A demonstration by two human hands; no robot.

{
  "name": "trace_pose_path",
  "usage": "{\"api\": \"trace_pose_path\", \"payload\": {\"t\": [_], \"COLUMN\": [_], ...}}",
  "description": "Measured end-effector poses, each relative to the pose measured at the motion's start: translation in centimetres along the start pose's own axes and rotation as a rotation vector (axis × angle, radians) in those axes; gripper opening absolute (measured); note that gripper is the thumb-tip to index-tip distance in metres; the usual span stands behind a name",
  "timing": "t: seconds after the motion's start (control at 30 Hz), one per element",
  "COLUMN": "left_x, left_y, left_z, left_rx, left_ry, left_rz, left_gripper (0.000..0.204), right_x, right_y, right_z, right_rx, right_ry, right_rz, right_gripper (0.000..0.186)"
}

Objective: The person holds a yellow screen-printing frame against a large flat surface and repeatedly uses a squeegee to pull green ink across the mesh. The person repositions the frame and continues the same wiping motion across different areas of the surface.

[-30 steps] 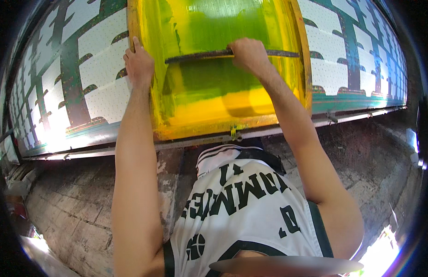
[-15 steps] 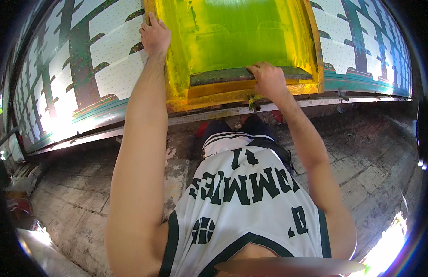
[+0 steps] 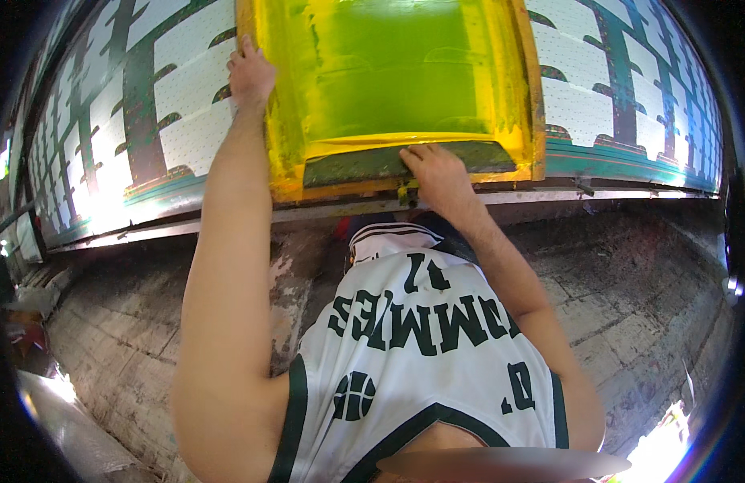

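Observation:
A wooden-framed printing screen [image 3: 537,121], smeared with yellow ink over a green mesh area, lies in front of me on the long table. Along its near end rests a dark, ink-stained squeegee [image 3: 348,167], tilted back toward the near frame bar. My right hand [image 3: 441,177] is closed on the squeegee's upper edge, right of its middle, thumb side hidden. At the frame's left bar, my left hand [image 3: 253,79] grips the wood with its fingers over the edge. A bright yellow line of ink [image 3: 405,138] shows just beyond the squeegee.
White pieces with dark green gaps between them [image 3: 586,101] cover the table on both sides of the screen. A metal rail [image 3: 308,211] runs along the table's near edge, with a small ink-stained fitting [image 3: 406,193] below the frame. Worn concrete floor [image 3: 131,322] lies beneath.
My right hand has brought the squeegee nearer to me, onto the near end of the frame, and its broad face now shows more. The left hand keeps its place on the frame.

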State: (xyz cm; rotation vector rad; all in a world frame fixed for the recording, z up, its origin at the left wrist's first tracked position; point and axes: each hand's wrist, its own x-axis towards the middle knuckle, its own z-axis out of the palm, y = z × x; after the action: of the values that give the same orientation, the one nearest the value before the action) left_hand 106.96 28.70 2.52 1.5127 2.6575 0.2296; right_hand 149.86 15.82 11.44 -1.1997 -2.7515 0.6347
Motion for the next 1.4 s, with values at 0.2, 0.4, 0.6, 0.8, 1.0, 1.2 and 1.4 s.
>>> {"api": "trace_pose_path", "payload": {"t": [0.2,0.4,0.6,0.8,1.0,1.2,1.4], "left_x": [-0.2,-0.4,-0.2,0.1,0.6,2.1,1.7], "left_y": [1.3,2.2,2.2,1.6,-0.3,-1.7,4.4], "left_z": [-1.3,-1.9,-1.8,-1.1,0.5,1.0,0.0], "left_rx": [-0.016,-0.013,-0.019,0.000,0.018,-0.100,-0.124], "left_ry": [-0.035,-0.046,-0.043,-0.033,-0.014,-0.016,0.059], "left_rz": [-0.021,-0.071,-0.075,-0.064,-0.044,-0.048,0.100], "left_gripper": [0.065,0.063,0.062,0.064,0.068,0.066,0.063], "right_x": [-3.6,-4.0,-1.3,0.0,-0.6,-1.5,-4.0], "right_y": [4.9,17.1,26.0,27.3,25.6,24.4,30.9], "right_z": [-3.5,-6.8,-5.6,-5.9,-9.2,-12.9,-15.8], "right_rx": [0.284,-0.133,0.177,0.154,0.146,0.111,0.112], "right_ry": [0.021,0.403,0.424,0.357,0.417,0.516,0.517], "right_rz": [-0.075,0.369,0.703,0.706,0.650,0.537,0.531], "right_gripper": [0.054,0.056,0.074,0.054,0.042,0.051,0.030]}}
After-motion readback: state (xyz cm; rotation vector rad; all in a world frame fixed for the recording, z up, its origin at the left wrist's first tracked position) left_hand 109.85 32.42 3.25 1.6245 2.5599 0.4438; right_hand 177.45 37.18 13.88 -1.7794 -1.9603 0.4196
